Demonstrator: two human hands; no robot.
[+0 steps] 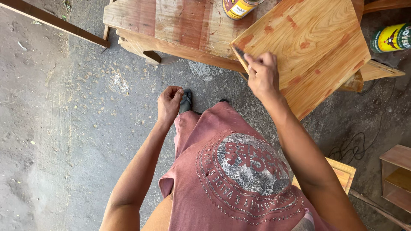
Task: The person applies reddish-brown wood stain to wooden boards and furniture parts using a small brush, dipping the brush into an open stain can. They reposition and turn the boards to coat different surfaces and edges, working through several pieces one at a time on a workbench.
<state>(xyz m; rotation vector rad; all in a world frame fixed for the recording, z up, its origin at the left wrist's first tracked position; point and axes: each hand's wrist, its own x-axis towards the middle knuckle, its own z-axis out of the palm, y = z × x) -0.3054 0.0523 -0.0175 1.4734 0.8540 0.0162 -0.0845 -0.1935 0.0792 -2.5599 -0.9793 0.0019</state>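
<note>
A square wooden panel [308,47] with reddish filler patches lies tilted on a wooden bench [171,25]. My right hand [262,76] rests at the panel's near left edge, fingers closed on a small dark tool [239,53] whose tip touches the panel's corner. My left hand [168,104] hangs below the bench over the concrete floor, its fingers curled in with nothing visible in them. My foot in a dark sandal [186,101] shows just right of that hand.
A yellow tin [239,7] stands on the bench behind the panel. Another yellow-and-green tin [391,37] sits at the far right. A small wooden box [397,176] and a yellow board [342,172] lie at lower right, near a cable [351,147]. Sawdust speckles the floor.
</note>
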